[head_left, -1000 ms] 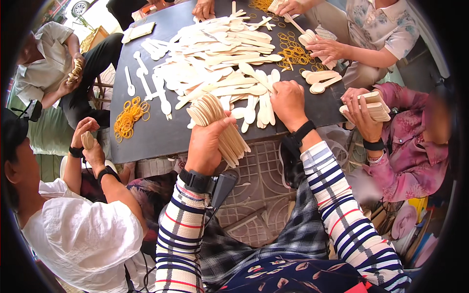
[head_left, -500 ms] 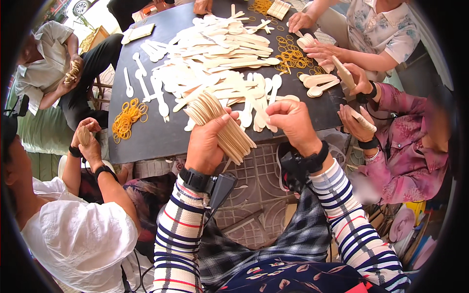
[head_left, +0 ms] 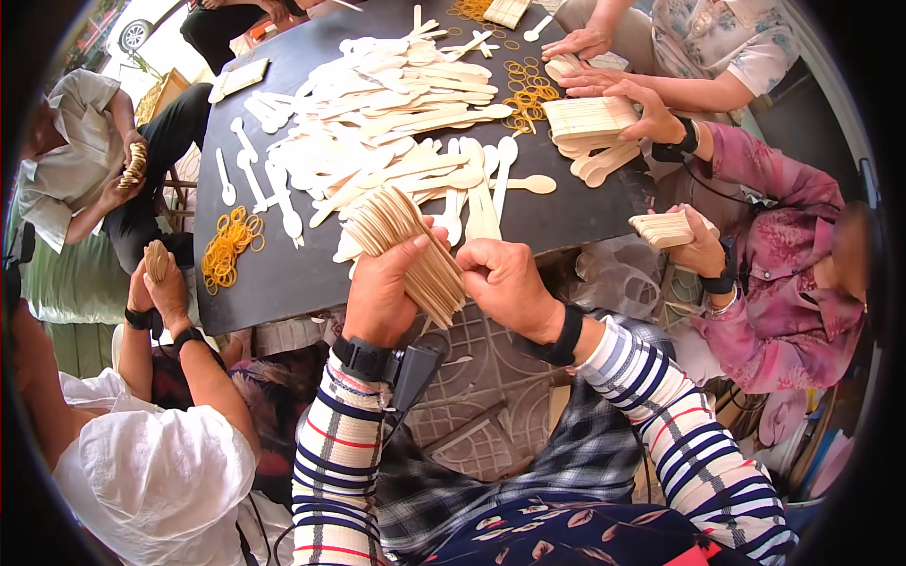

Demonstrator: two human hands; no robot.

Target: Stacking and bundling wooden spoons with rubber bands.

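Tbl (head_left: 293, 281) had free near-edge strip btwn rubber bands (head_left: 231, 250) & spoon pile (head_left: 406, 118); co-worker's hand (head_left: 651, 111) w/ stack (head_left: 590, 123) blocked far R.

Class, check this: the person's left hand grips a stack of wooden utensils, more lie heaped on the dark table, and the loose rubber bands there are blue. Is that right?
Not quite: the head view shows yellow rubber bands, not blue ones. The rest holds: the left hand grips a stack of wooden utensils, and more utensils lie heaped on the dark table.
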